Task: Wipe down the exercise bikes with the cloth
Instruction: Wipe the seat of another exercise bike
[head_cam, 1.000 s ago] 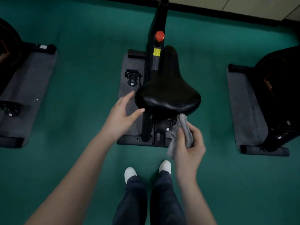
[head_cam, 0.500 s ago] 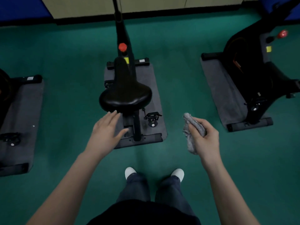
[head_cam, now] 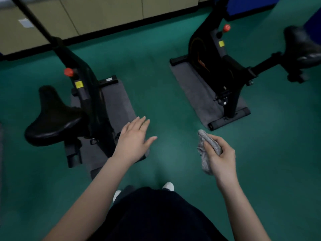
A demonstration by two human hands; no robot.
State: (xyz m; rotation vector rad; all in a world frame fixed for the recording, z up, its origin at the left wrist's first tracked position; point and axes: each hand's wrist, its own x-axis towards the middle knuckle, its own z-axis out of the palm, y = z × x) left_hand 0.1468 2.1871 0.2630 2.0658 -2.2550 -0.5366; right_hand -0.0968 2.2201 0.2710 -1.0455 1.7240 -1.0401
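Two black exercise bikes stand on grey mats. The left bike (head_cam: 90,94) has its wide black saddle (head_cam: 52,119) at the left of the view. The right bike (head_cam: 217,66) has its saddle (head_cam: 302,46) at the far right edge. My right hand (head_cam: 220,157) grips a crumpled grey cloth (head_cam: 206,150) in the air between the bikes, apart from both. My left hand (head_cam: 135,140) hovers flat with straight fingers over the right edge of the left bike's mat, touching nothing.
Green floor (head_cam: 156,80) runs between the two grey mats (head_cam: 118,105) (head_cam: 196,91). Beige cabinets (head_cam: 104,13) with a black plinth line the far wall. Each bike carries a red knob (head_cam: 68,72) (head_cam: 226,28). My white shoes (head_cam: 167,186) show below.
The view has swung to the right: the left bike slid leftward and the right bike came into the middle. My left hand left the saddle; my right hand still holds the cloth.
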